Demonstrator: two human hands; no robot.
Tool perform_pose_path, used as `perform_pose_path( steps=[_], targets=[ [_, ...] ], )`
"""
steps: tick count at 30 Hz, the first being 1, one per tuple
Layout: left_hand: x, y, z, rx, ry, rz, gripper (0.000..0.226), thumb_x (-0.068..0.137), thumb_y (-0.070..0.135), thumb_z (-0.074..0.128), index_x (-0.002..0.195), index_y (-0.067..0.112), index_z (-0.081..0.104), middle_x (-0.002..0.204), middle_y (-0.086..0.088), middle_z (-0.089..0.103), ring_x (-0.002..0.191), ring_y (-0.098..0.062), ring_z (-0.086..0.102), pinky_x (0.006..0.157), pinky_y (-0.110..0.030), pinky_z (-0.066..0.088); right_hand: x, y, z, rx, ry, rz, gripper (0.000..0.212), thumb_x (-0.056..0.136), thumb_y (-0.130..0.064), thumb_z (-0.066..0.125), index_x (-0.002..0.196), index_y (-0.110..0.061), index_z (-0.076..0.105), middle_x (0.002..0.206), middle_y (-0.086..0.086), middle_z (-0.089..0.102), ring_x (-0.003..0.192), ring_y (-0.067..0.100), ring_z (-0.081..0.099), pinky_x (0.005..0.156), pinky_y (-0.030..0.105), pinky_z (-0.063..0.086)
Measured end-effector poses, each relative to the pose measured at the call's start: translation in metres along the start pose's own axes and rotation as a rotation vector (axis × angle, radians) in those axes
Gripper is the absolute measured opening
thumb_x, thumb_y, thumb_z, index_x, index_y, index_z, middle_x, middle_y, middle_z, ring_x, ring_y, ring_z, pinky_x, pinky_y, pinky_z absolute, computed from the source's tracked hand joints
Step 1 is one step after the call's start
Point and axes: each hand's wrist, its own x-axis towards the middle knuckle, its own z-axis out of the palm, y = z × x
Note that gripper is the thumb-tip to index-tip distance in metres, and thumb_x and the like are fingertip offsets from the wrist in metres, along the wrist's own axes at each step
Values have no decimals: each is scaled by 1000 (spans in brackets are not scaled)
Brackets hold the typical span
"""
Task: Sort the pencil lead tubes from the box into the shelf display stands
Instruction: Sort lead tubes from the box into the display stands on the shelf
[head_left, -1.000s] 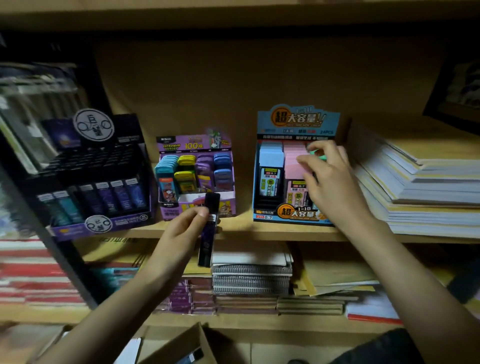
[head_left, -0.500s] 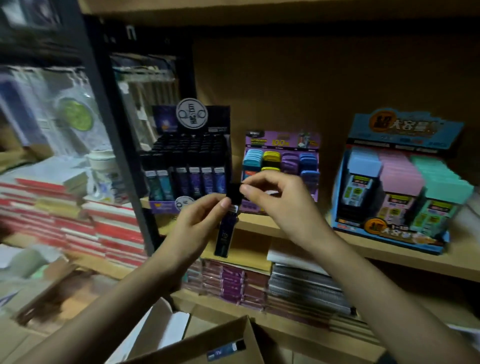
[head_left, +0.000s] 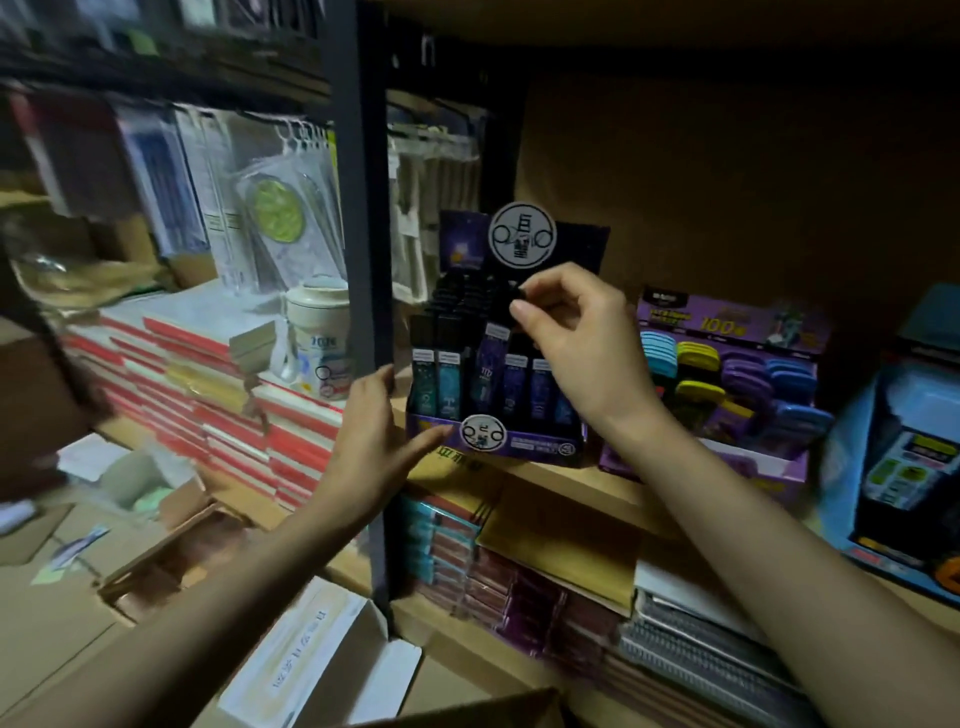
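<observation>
Here, right hand (head_left: 582, 343) pinches a lead tube (head_left: 488, 364); left hand (head_left: 374, 431), fingers straight, touches the stand (head_left: 540, 444).

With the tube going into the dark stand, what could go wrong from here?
1. The dark purple lead tube, pinched only at its black cap by the right hand, stands higher than its packed neighbours; it may tilt or jam.
2. The black and purple cardboard display stand sits near the wooden shelf front edge; a hard push could shift it, though the left hand touches its corner.
</observation>
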Motion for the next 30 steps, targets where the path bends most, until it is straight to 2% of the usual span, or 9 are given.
perform_pose_path(
  steps=[2,5,10,13,18,21,24,28,30],
  targets=[
    [3,-4,5,-43,-41,10,77,74,31,77,138,11,39,129,-8,49,117,-22,51,98,-40,46,-3,6,7,-48,-29,-17,4,87,-13,64,91,-14,64,83,-5,63,83,11,61,81,35,52],
    [4,-4,12,-142,-75,29,73,74,30,76,136,23,38,125,0,52,100,-11,62,87,-31,55,-4,11,9,-82,-24,-29,5,87,-16,65,92,-18,65,84,-9,64,84,6,61,79,28,52],
    [5,-4,18,-219,-61,-6,77,75,24,77,138,26,34,123,4,52,103,-11,61,92,-40,53,-1,8,10,-59,-8,39,8,86,-15,66,89,-22,63,82,-10,63,83,10,63,78,33,55],
    [4,-4,17,-208,-57,2,79,75,25,77,140,24,32,119,10,48,102,-10,60,93,-35,52,3,4,10,-66,-10,87,7,86,-14,65,89,-20,63,83,-2,64,83,18,65,77,40,56],
    [5,-3,15,-210,-55,-9,77,75,24,77,139,22,34,107,22,42,96,-3,57,89,-22,48,6,2,8,-151,-52,32,6,86,-13,66,91,-16,65,81,-3,63,82,16,63,76,33,54],
    [5,-3,16,-195,-46,-6,77,75,25,77,139,22,34,114,14,44,100,-6,56,90,-23,48,4,7,8,-221,-52,11,8,86,-15,66,93,-17,66,83,-4,64,83,13,63,74,21,52],
    [5,-5,16,-204,-55,-16,78,76,26,77,140,22,33,121,7,46,105,-11,58,95,-32,50,0,13,13,-184,-31,55,8,87,-14,65,95,-15,66,85,0,65,83,16,64,77,33,56],
    [5,-5,17,-190,-40,2,78,75,27,77,140,22,33,116,13,42,93,4,53,84,-12,46,-4,18,24,-193,-3,94,9,87,-14,64,95,-13,67,85,1,65,82,17,65,76,40,56],
    [5,-4,16,-172,-48,0,79,76,27,76,141,21,32,121,8,45,97,1,52,86,-14,46,-4,18,26,-223,23,103,10,87,-15,65,95,-11,68,83,0,65,80,15,64,76,37,57]
  ],
)
